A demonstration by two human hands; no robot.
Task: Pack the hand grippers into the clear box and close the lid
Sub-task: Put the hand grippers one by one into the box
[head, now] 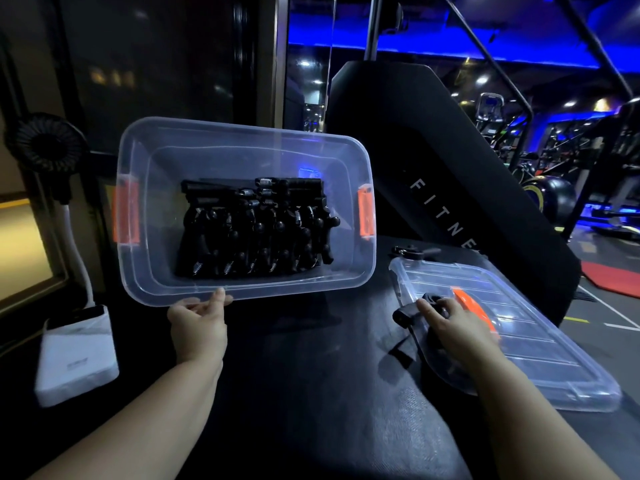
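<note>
Grippers (256, 233) fill the middle of the box (277, 288), a packed black heap with steel springs showing; the box is tilted, its open top turned toward me; its orange latches (126, 211) sit one at each end. My left hand (199, 323) grasps the near rim, thumb up against the edge and fingers curled under it; I cannot tell whether the far side of the box rests on anything.

The lid (540, 341) lies flat on the pad (311, 375) to the right of the box, apart from it, with its orange handle (472, 304) up. My right hand (453, 327) rests over the lid's near left edge, just beside that handle; its fingers close on one more gripper (406, 315), which lies half on the lid and half off it.

Beyond the lid's far corner lies a small black item (414, 252); too dark to tell what it is.

On my left a white power bank (76, 358) lies on the pad's edge, a small fan (45, 143) above it; behind the box stands a black machine (433, 150) with pale lettering.
</note>
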